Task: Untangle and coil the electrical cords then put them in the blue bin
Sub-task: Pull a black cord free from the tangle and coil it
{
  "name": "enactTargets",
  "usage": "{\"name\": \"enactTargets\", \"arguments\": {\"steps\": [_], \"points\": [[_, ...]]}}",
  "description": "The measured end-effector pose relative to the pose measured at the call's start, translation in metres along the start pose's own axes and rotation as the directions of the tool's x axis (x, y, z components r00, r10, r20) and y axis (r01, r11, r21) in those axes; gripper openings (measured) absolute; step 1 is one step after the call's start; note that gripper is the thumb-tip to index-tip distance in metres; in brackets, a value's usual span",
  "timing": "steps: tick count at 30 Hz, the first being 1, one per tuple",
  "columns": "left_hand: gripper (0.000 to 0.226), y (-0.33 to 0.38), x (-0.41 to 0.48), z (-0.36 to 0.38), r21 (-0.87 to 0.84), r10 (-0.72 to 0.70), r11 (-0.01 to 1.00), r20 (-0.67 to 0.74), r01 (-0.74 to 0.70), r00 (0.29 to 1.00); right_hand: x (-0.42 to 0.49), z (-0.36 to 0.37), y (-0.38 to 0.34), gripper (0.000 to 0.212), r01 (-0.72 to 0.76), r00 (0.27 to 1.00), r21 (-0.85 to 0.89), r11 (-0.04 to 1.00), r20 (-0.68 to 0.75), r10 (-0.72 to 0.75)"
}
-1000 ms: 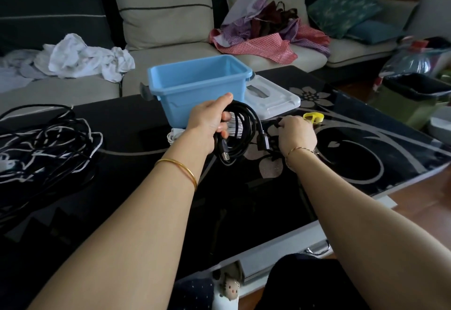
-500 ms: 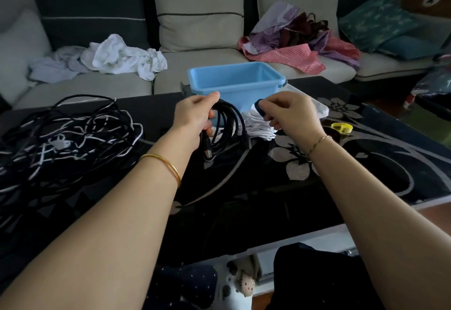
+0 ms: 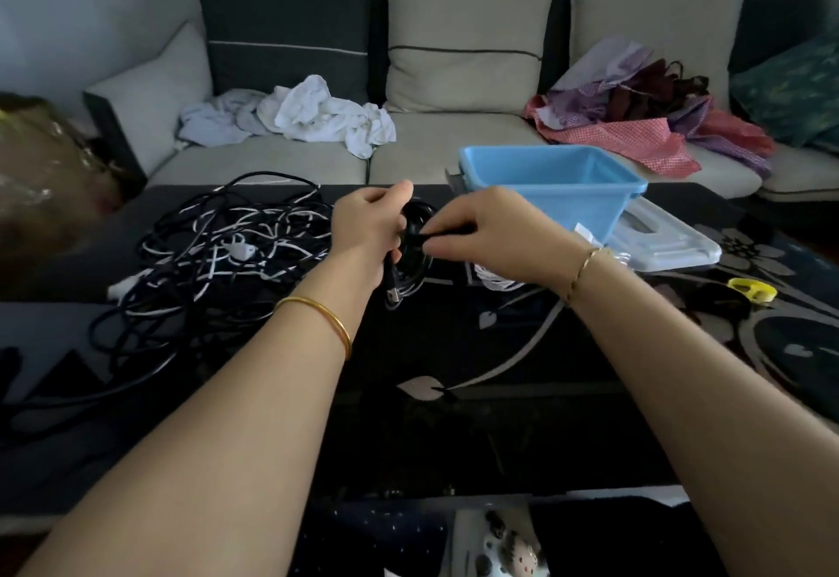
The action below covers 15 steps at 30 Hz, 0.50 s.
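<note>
My left hand [image 3: 367,231] grips a coiled black cord [image 3: 411,265] held upright above the black table; a plug end hangs below the coil. My right hand [image 3: 481,231] pinches a thin black strap at the coil's right side. The blue bin [image 3: 558,188] stands just behind my right hand, open at the top. A tangle of black and white cords [image 3: 218,254] lies on the table to the left. A small white cord bundle [image 3: 495,279] shows under my right wrist.
A translucent white lid [image 3: 667,240] lies right of the bin. A yellow ring [image 3: 751,290] sits on the table at the right. The sofa behind holds white cloth [image 3: 313,115] and coloured fabrics [image 3: 635,117].
My right hand came from the yellow ring over to the coil and now pinches a black strap against it. The view has swung left, showing more of the tangle.
</note>
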State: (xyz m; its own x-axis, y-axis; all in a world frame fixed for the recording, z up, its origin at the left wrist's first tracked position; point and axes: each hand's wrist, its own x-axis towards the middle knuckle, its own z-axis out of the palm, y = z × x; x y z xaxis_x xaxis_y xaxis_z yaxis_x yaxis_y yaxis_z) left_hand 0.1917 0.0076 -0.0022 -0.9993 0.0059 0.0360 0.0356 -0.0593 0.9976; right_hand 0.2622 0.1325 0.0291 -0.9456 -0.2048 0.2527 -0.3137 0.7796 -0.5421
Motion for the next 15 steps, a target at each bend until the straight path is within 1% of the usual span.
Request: {"name": "enactTargets", "arguments": {"steps": [2,5,8,10,12,15], "points": [[0.022,-0.001,0.003,-0.008,-0.001,0.015,1.0,-0.04,-0.015,0.999,0.005,0.008,-0.007,0.019,0.023,0.993,-0.144,0.989,0.119,-0.006],[0.022,-0.001,0.006,-0.017,0.017,0.016,1.0,-0.056,-0.015,0.998,0.011,0.016,-0.012,0.025,0.042,0.982,-0.363,0.931,0.188,0.029],[0.022,-0.004,0.009,-0.022,0.053,0.03,0.998,-0.06,-0.027,0.998,0.016,0.024,-0.008,0.024,0.031,0.98,-0.418,0.908,0.19,0.054],[0.021,-0.005,0.01,-0.024,0.086,0.054,0.995,-0.059,-0.049,0.997,0.018,0.029,-0.004,0.023,-0.002,0.99,-0.389,0.921,0.127,0.056],[0.022,-0.005,0.01,-0.024,0.106,0.075,0.992,-0.05,-0.069,0.996,0.02,0.034,-0.001,0.022,-0.04,0.999,-0.376,0.926,0.016,0.05],[0.023,-0.005,0.011,-0.022,0.126,0.1,0.988,-0.037,-0.094,0.994,0.024,0.044,-0.001,0.02,-0.06,0.992,-0.445,0.893,-0.128,0.002]]}}
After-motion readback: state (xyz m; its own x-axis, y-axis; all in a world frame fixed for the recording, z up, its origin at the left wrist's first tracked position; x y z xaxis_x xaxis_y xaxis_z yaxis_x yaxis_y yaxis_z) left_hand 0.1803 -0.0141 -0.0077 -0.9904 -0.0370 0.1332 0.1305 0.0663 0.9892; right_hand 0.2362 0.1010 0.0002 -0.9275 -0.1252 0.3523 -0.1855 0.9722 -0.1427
